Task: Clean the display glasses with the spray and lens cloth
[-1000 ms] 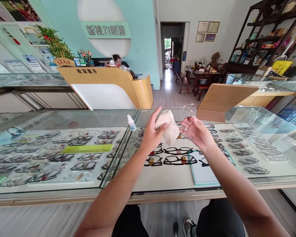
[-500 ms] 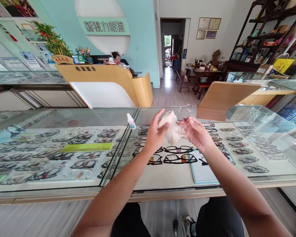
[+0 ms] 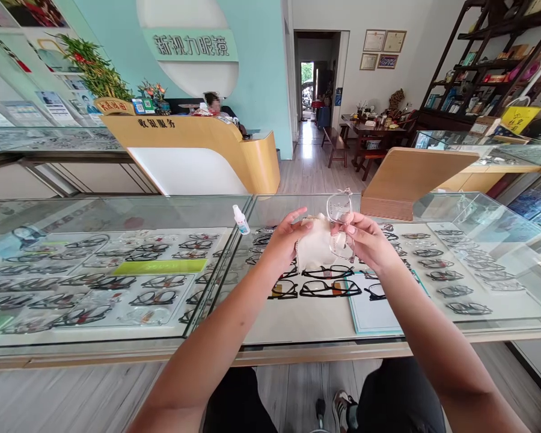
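My left hand (image 3: pixel 288 240) grips a cream-white cleaning cloth (image 3: pixel 315 245) that hangs down from the fingers. My right hand (image 3: pixel 367 237) holds a pair of clear-framed eyeglasses (image 3: pixel 339 207) near the bridge, with the two lenses one above the other. The cloth's right edge meets the glasses beside the right fingertips; whether it wraps a lens I cannot tell. Both hands are raised over the glass display case. A small white spray bottle (image 3: pixel 241 220) stands on the glass to the left of my left hand.
Under the glass top (image 3: pixel 270 328) lie rows of eyeglasses, among them black frames (image 3: pixel 330 289). A wooden stand (image 3: pixel 415 180) is at the back right of the case. Beyond it are a wooden reception counter (image 3: pixel 256 162), where a person sits, and a dark table with benches (image 3: pixel 374 129).
My left hand has shifted slightly, and the cloth now hangs lower and more spread out. The glasses have turned a little in my right hand.
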The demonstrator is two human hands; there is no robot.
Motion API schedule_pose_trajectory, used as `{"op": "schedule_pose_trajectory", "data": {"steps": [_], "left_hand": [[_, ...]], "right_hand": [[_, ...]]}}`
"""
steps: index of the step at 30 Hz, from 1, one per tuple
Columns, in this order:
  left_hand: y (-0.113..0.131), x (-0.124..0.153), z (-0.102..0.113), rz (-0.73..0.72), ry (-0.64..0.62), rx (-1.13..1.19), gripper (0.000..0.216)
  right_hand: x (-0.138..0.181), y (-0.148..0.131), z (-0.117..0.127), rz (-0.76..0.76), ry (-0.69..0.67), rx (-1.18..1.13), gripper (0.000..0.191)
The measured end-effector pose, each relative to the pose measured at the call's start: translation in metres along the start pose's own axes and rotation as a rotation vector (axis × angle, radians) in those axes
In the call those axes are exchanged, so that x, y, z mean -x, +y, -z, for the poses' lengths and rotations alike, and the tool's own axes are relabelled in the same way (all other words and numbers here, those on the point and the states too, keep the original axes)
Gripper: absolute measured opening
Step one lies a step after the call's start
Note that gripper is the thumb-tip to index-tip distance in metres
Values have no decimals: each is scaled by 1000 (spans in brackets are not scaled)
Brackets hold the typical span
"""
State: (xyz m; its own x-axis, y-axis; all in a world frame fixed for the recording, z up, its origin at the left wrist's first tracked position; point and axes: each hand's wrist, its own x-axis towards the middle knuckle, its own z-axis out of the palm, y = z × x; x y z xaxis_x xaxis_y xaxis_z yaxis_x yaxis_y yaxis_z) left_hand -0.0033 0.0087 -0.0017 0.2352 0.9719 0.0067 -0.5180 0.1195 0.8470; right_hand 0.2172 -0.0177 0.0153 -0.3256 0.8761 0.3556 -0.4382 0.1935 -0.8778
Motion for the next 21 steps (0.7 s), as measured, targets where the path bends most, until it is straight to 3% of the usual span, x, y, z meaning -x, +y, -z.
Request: {"op": "schedule_pose_trajectory", "data": {"steps": [3, 6, 14, 17, 21], "left_hand": [[-2, -2, 3, 62, -16, 38, 58], [-3, -4, 7, 174, -145, 19, 47], [6, -4, 14, 336, -365, -87, 48], [6, 0, 8, 239, -345, -153, 43], [6, 10, -3, -62, -202, -389, 43]], "right_hand": [[0, 0, 0, 12, 24, 8, 24], [0, -1, 1, 26, 28, 21, 24], [1, -3, 6, 70, 8, 56, 19], [1, -3, 5, 51, 17, 50, 20], [-1, -1, 2, 35, 72, 48, 22]]}}
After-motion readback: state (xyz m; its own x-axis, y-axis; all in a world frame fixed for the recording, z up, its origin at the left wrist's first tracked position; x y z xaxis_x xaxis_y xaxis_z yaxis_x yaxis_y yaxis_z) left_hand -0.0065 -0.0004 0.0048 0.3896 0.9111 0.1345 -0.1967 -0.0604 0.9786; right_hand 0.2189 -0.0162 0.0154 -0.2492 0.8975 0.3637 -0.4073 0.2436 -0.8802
